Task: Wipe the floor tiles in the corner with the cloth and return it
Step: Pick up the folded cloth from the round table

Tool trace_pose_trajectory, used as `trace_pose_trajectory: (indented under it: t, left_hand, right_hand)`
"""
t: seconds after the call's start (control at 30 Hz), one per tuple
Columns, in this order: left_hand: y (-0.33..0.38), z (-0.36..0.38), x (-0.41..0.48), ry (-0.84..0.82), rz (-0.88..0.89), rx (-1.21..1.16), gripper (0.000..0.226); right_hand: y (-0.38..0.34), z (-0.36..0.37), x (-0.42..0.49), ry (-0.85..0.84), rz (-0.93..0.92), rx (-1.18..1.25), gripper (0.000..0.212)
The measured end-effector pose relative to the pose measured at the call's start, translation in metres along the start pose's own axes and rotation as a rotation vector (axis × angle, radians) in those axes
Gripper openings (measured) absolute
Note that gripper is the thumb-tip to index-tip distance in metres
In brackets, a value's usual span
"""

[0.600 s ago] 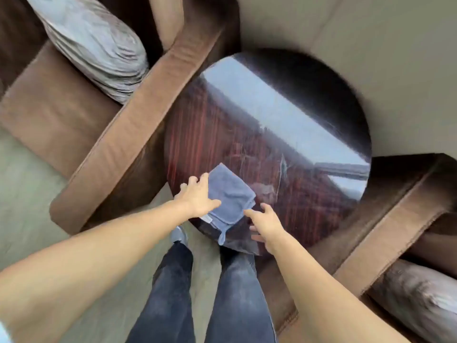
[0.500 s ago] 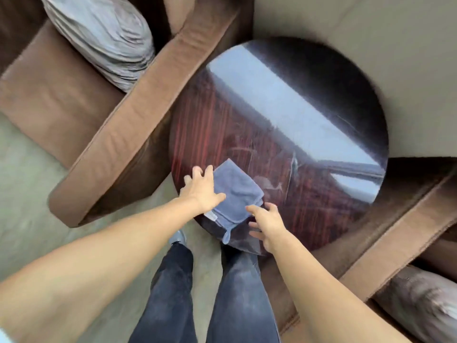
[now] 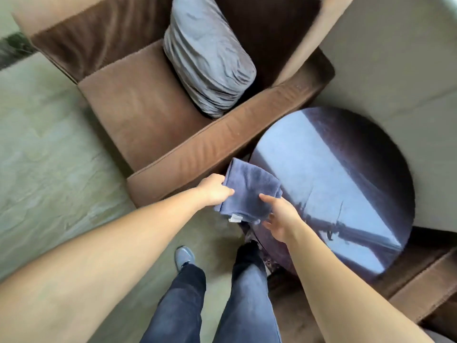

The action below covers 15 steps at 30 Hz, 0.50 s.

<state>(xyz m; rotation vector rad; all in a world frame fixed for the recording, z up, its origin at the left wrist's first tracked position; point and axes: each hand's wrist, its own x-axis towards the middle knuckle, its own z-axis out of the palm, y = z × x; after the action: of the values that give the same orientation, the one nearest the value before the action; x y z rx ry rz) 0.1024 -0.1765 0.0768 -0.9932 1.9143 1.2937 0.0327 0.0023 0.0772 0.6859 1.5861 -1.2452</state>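
Blue-grey and folded, the cloth (image 3: 248, 194) sits at the centre of the frame, lifted between both hands over the gap where the armchair's arm meets the round table. The left hand (image 3: 214, 193) pinches the cloth's left edge, thumb on top and fingers curled beneath, so most of the fabric spreads to the right of that grip. The right hand (image 3: 280, 217) is spread wide, its fingers reaching onto the cloth's lower right part and touching it; whether it actually grips is hard to tell. A small white tag hangs from the cloth's lower edge, between the two hands.

To the right, the round table (image 3: 346, 194) fills the middle right of the frame, its glossy dark top mirroring pale light; its near rim lies just beside the right hand. Up and to the left, the brown armchair (image 3: 138, 107) holds a grey cushion (image 3: 210, 58) leaning in its far corner, and its padded arm runs just above the left hand. Pale greenish floor (image 3: 49, 157) opens wide along the left side and down the lower middle, where the person's jeans and one grey shoe (image 3: 184, 256) show. Another brown upholstered edge crowds the lower right corner
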Motion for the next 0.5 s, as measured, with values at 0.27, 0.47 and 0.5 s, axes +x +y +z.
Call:
trace_pose_trajectory:
  t: [0.27, 0.47, 0.5]
  left_hand:
    - [-0.167, -0.217, -0.152, 0.241, -0.103, -0.645, 0.015]
    - [-0.259, -0.308, -0.208, 0.387, -0.091, -0.967, 0.011]
    - [-0.264, -0.322, -0.209, 0.414, -0.085, -1.001, 0.011]
  right_hand:
    - [-0.012, 0.255, -0.110, -0.391, -0.267, -0.212, 0.004]
    - [-0.018, 0.412, -0.154, -0.592, -0.345, -0.314, 0.009]
    - [-0.022, 0.430, -0.158, -0.612, -0.355, -0.330, 0.007]
